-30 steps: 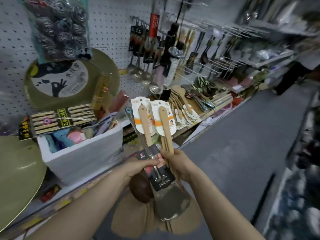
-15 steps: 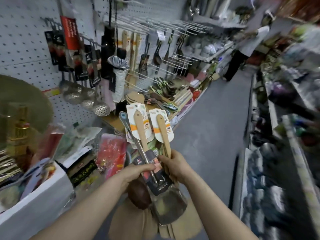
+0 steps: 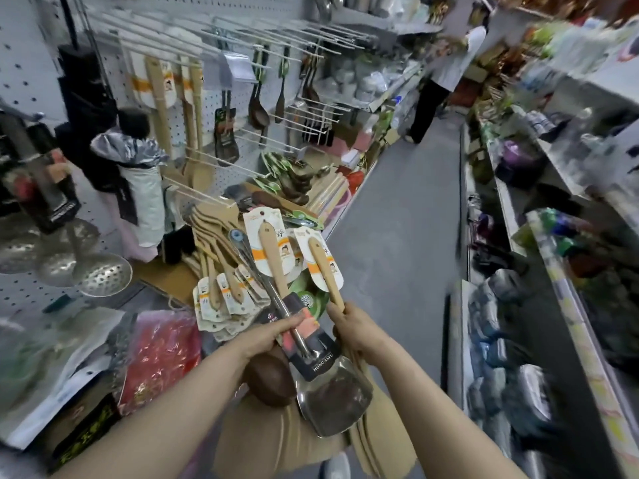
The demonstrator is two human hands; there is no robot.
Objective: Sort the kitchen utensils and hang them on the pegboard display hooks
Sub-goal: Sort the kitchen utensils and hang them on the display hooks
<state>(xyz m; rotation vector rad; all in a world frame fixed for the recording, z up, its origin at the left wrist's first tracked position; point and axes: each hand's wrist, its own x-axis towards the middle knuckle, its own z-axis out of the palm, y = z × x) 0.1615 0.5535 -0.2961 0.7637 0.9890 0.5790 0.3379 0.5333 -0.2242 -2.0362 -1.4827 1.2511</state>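
My left hand [image 3: 273, 337] grips a bundle of utensils: a steel spatula [image 3: 332, 399] with a black label card, a dark brown wooden spoon [image 3: 269, 382] and a carded wooden spatula [image 3: 273, 257]. My right hand [image 3: 352, 328] holds the handle of a second carded wooden spatula [image 3: 323, 267]. Both stand handle-up in front of me, wide ends down. The white pegboard [image 3: 24, 74] with long wire hooks [image 3: 242, 39] fills the upper left; wooden spatulas [image 3: 159, 81] and dark spoons [image 3: 257, 108] hang there.
A heap of carded wooden spatulas [image 3: 221, 271] lies on the shelf below the pegboard. Steel skimmers [image 3: 103, 274] hang at left. A red bag [image 3: 162, 354] lies near my left arm. The grey aisle [image 3: 397, 236] runs ahead, where a person [image 3: 446, 70] stands. Stocked shelves [image 3: 553, 271] line the right.
My view has swung right along the pegboard toward the hooks with wooden spatulas. The white box and round trays have left the view. Both hands keep their hold on the utensils.
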